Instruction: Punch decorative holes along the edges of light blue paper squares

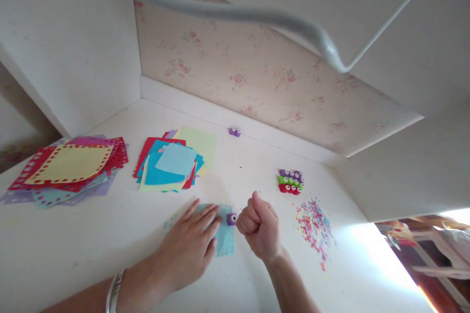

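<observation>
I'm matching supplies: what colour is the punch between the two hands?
The punch is purple; it shows best in the head view.

A thick pale cable crosses the top of the frame; rose-patterned wallpaper fills upper centre; a white panel stands upper left.

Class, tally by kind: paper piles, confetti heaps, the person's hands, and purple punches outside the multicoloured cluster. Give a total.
Paper piles (left pile, middle pile): 2
Confetti heap: 1
Hands (left hand, right hand): 2
Purple punches (sheet punch, wall pair): 3
Total: 8
</observation>
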`<state>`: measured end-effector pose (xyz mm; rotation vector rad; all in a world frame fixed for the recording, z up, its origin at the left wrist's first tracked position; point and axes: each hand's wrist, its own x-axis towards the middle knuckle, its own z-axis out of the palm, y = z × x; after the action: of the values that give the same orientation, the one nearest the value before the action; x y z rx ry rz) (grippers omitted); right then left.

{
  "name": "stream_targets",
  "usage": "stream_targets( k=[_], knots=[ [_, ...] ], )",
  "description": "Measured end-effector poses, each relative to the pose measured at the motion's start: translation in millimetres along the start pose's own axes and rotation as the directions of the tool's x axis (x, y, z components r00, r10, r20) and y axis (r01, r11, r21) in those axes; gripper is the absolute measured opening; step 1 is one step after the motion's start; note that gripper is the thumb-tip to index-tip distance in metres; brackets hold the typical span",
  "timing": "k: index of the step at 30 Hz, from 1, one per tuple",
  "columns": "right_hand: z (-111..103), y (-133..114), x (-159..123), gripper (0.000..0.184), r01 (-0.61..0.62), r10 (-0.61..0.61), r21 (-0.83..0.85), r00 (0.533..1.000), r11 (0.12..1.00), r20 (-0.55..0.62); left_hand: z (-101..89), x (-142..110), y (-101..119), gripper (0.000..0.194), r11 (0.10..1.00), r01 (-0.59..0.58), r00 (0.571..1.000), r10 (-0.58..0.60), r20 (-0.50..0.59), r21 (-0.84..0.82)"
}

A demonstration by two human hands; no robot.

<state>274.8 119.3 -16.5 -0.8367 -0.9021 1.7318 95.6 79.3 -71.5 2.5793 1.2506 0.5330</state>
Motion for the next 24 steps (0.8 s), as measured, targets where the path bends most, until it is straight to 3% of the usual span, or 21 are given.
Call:
stream_targets(
  k=[5,10,20,24],
  knots=[
    [-3,24,19,0.060,-0.113,0.116,-0.183,0.993,0.977,0.007,-0.7,1,1,0.043,0.999,0.022,1.000,-0.022,0.015,-0.023],
    [-11,38,22,0.059,-0.068,0.074,-0.402,0.997,0.913,-0.001,-1.3,1,3,0.046,0.999,0.032,0.999,-0.032,0.012,-0.026],
    [-5,30,22,0.061,-0.068,0.071,-0.245,0.997,0.967,0.005,-2.2,0,3,0.044,1.000,0.017,0.998,-0.018,-0.055,-0.025],
    [-11,9,15,0.058,0.060,-0.072,-0.244,0.997,0.968,-0.042,-2.1,1,1,0.041,1.000,0.007,1.000,-0.007,-0.028,0.008]
  ],
)
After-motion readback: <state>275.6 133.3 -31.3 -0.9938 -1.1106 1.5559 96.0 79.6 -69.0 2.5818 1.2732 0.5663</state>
